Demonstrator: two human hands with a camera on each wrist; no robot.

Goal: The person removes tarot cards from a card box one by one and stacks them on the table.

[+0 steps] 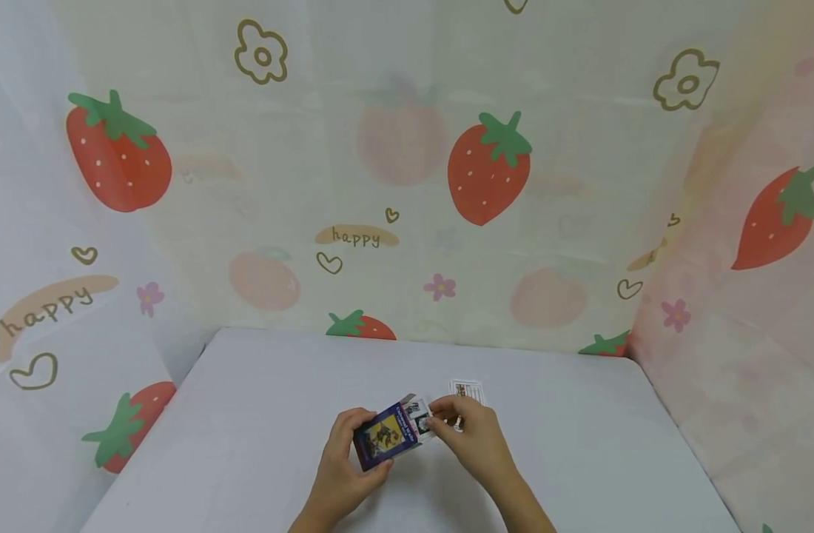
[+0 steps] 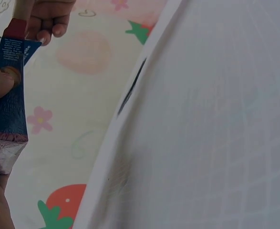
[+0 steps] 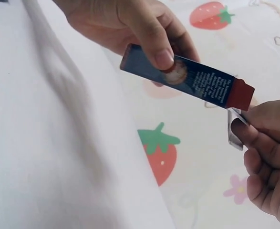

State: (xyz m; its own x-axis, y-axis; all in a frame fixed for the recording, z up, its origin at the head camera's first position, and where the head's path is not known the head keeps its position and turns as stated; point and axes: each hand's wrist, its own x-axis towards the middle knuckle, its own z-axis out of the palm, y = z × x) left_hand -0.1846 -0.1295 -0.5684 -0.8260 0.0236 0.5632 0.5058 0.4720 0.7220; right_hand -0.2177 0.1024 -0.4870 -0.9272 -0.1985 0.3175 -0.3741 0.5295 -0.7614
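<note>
A dark blue card box (image 1: pixel 385 435) with a yellow picture on its front is held tilted above the table. My left hand (image 1: pixel 343 463) grips it by its sides, the thumb along one narrow edge. Picture cards (image 1: pixel 417 411) stick out of the box's open end, which faces right. My right hand (image 1: pixel 476 437) pinches the cards at that end between thumb and fingers. In the right wrist view a red end flap (image 3: pixel 240 95) stands out from the box. How many cards the fingers hold is hidden.
Partly hidden behind my right hand, white printed cards (image 1: pixel 471 389) lie on the white-covered table (image 1: pixel 260 392). Curtains (image 1: pixel 407 178) with strawberries and flowers hang behind the table and at both sides.
</note>
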